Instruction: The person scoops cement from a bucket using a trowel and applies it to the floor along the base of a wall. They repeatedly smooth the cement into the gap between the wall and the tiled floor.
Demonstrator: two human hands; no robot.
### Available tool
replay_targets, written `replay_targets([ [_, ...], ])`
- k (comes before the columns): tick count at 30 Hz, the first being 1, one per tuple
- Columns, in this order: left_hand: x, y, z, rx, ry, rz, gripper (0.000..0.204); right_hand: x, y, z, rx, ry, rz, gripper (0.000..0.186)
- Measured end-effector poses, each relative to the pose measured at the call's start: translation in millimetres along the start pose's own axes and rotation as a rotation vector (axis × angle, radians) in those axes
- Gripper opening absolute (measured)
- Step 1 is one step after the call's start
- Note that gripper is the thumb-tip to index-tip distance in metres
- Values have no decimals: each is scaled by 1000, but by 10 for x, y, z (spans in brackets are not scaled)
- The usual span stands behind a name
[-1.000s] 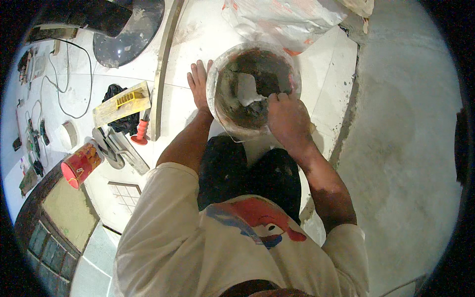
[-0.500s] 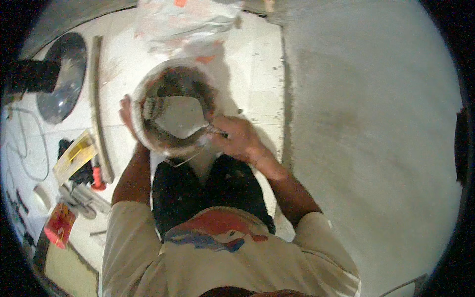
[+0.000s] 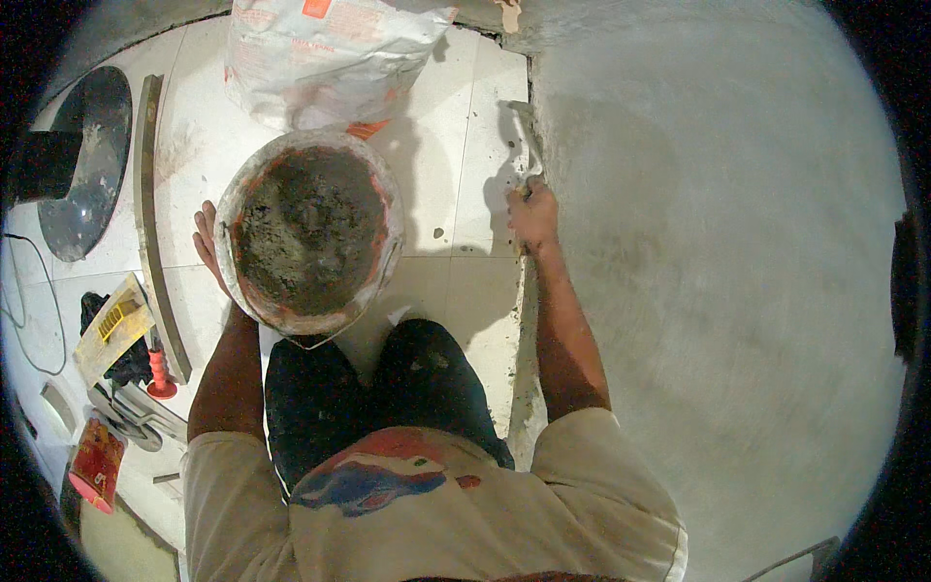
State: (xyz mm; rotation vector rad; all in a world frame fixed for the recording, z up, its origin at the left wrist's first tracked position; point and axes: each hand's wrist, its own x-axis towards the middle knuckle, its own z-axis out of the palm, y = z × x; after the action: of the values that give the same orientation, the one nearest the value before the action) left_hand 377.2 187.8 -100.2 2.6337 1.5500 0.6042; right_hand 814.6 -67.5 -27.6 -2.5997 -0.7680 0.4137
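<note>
Two hands work apart from each other, each on its own thing. The left hand (image 3: 206,242) lies flat against the outer wall of a round bucket (image 3: 254,310), fingers spread along its left rim, seemingly to steady it on the white floor tiles (image 3: 441,126) in front of the knees. The bucket stands just ahead of the kneeling person's legs, close enough to dip into, and it holds a grey, lumpy mortar mix (image 3: 308,228) that fills most of its bottom.

The right hand (image 3: 533,215) is closed around the handle of a trowel (image 3: 525,145), whose blade points away from the body and lies along the seam where the tiles meet the grey cement surface (image 3: 718,291) on the right. Held there, the blade probably works the edge of the wet surface.

Beyond the bucket lies a crumpled sack (image 3: 335,53), touching or nearly touching its far rim. Off to the left a long straight batten (image 3: 155,218) rests on the tiles, with a dark round pan (image 3: 85,165) beside it and small tools and a red can (image 3: 95,464) further back.
</note>
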Motion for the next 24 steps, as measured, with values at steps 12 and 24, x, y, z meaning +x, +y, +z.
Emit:
replay_targets([
  [12, -18, -87, -29, 188, -88, -32, 58, 474, -204, -21, 336, -134, 286, 26],
  [24, 7, -19, 168, 138, -26, -38, 60, 1001, -98, -101, 253, -144, 242, 25],
])
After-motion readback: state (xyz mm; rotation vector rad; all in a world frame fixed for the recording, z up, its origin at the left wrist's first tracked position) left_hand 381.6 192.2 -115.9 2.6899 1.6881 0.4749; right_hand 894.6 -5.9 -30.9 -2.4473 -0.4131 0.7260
